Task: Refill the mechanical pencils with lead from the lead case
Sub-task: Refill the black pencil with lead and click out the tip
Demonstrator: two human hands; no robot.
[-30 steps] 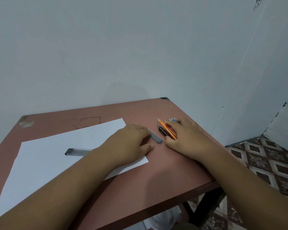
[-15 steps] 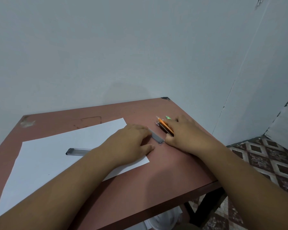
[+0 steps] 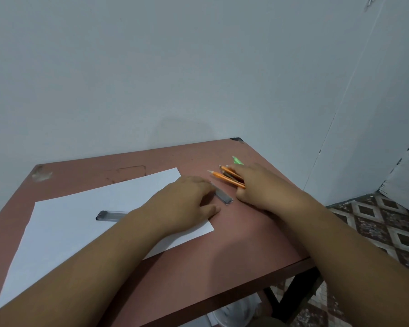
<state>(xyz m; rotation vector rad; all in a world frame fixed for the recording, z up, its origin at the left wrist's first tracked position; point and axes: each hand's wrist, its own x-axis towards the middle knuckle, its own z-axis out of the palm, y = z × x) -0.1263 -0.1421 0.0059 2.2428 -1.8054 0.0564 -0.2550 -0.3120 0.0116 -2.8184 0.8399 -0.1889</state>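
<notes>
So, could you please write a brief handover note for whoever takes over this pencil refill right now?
Left hand: flat over one end of a grey lead case beside the white paper; grip unclear.
Right hand: gathering the bunch of orange mechanical pencils, a green one behind; grip unclear.
Second lead case lies on the paper.
Done: no refilling visible.
Left: open a case, load every pencil.

Orange mechanical pencils, bundled, tips pointing up-left; one green pencil just behind. Two grey translucent lead cases, one beside the pencils, one well apart, both flat.
</notes>
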